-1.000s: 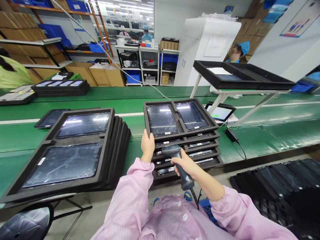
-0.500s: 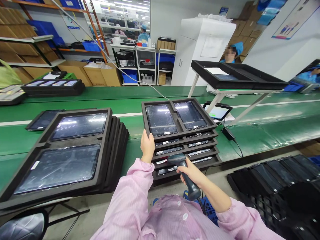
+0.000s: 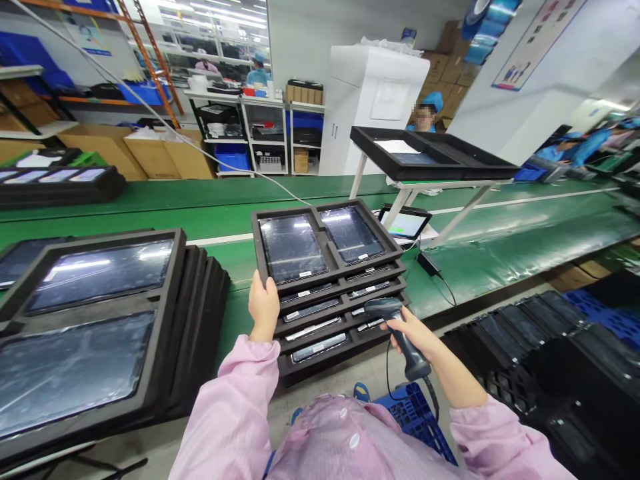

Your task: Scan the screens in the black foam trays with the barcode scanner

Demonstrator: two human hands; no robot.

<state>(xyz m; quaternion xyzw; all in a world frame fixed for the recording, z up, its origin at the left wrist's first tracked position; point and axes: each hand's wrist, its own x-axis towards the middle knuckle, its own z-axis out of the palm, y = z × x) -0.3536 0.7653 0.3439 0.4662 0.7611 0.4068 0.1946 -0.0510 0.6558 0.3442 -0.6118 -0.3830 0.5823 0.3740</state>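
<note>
My left hand (image 3: 263, 305) grips the near left corner of the top black foam tray (image 3: 258, 248), which holds two tablets (image 3: 293, 247) side by side. That tray lies on a stack of several like trays (image 3: 330, 327) stepped toward me, label strips showing on their front edges. My right hand (image 3: 417, 333) is closed round the handle of a grey barcode scanner (image 3: 397, 323). The scanner's head sits close to the lower trays at the stack's right front; its cable drops toward a blue crate.
A second stack of foam trays with large screens (image 3: 100, 333) fills the left. A green conveyor (image 3: 500, 247) runs behind, with a raised stand carrying a black tray (image 3: 440, 157) and a small lit screen (image 3: 404, 223). Black trays (image 3: 540, 347) stand at right. Another person sits beyond the belt.
My right hand has carried the scanner rightward along the stack's front edge. The left hand keeps its hold on the top tray. The view has swung to the right.
</note>
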